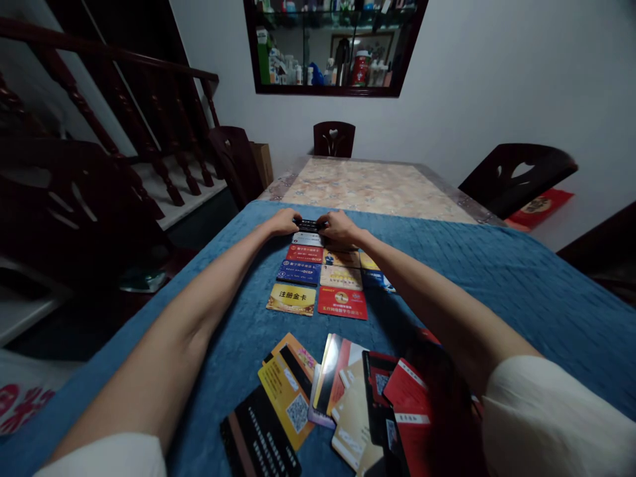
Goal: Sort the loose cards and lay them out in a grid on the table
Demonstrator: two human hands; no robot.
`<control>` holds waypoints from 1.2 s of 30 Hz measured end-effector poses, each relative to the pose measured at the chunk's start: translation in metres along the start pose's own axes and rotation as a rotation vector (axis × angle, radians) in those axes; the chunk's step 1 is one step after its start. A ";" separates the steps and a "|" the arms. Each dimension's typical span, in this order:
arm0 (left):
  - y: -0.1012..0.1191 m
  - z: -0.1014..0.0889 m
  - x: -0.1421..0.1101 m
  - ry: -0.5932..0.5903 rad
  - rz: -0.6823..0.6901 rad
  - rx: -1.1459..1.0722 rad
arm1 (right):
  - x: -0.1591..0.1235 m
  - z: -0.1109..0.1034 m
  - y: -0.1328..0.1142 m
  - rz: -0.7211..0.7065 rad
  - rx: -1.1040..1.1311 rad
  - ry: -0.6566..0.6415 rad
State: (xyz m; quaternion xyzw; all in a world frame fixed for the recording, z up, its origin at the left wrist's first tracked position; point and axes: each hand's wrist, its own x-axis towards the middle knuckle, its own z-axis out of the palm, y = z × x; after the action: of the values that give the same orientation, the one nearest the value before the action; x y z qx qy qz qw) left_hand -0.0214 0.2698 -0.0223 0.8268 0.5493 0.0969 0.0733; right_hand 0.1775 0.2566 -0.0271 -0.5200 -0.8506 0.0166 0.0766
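A black card with white print lies at the far end of the left column on the blue cloth. Its left edge is pinched by my left hand, its right edge by the fingers of my right hand. Nearer me in that column come a silver card, a red card, a dark blue card and a gold card. Beside it runs a second column, with a red card at its near end and a cream card above. My right forearm partly covers a blue-and-yellow card.
Close to me lies a loose heap of cards, among them a yellow card and a black card. The blue cloth covers the near part of the marble-patterned table. Chairs stand around it.
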 end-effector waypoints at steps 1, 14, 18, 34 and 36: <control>0.000 0.000 0.001 -0.003 -0.004 -0.002 | 0.001 0.000 0.001 0.007 0.006 -0.007; -0.007 0.006 0.005 -0.003 0.000 -0.035 | 0.007 0.003 0.004 0.050 0.036 -0.043; -0.006 0.006 0.003 -0.002 0.018 -0.021 | 0.008 0.005 0.004 0.051 0.026 -0.040; -0.003 0.011 -0.009 0.162 0.096 0.023 | -0.003 0.000 0.005 0.016 0.029 0.096; -0.002 0.011 -0.014 0.210 0.130 0.019 | -0.009 -0.005 0.004 0.010 0.033 0.127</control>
State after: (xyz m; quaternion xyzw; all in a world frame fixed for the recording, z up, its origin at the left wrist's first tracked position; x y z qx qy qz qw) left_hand -0.0257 0.2580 -0.0346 0.8467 0.4999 0.1820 0.0011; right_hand 0.1857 0.2502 -0.0241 -0.5229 -0.8410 -0.0022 0.1388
